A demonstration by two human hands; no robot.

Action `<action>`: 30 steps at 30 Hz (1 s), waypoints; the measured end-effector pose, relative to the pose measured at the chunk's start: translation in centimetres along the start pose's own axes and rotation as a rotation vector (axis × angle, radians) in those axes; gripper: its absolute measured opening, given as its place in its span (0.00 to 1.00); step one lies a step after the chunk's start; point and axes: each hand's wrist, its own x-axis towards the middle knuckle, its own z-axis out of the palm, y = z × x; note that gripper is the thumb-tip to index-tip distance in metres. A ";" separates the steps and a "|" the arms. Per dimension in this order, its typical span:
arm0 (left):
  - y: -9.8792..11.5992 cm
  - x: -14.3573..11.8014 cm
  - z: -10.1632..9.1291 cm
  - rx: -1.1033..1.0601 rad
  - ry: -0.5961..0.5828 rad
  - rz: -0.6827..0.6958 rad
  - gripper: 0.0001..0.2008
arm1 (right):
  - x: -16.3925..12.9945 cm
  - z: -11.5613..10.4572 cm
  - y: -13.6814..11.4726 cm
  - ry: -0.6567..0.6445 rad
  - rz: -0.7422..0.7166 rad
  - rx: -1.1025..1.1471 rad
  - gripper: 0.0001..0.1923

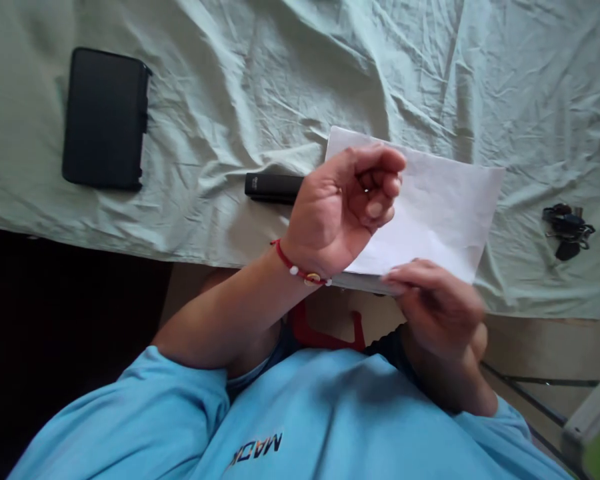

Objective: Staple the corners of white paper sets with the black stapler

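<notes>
A white sheet of paper (430, 207) lies at a slant on the cloth, its near edge reaching the table's front edge. Above its left part is my left hand (343, 207), palm turned up and fingers curled in, with nothing visible in them. A red bracelet with beads circles that wrist. At the near edge of the paper, my right hand (437, 307) has thumb and fingertips pinched together on the paper; it is slightly blurred. Partly hidden behind my left hand is a long, narrow black object (274, 188) with small lettering at its end.
A wrinkled pale green cloth (205, 87) covers the table. A black hard case (105, 120) lies shut at the left. On the right is a bunch of keys (569, 230). Below the front edge shows something red (325, 330), and metal bars stand at lower right.
</notes>
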 end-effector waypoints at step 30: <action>-5.1 2.5 0.8 0.895 -0.406 0.441 0.14 | -0.6 5.9 -0.4 0.214 -0.329 -0.393 0.11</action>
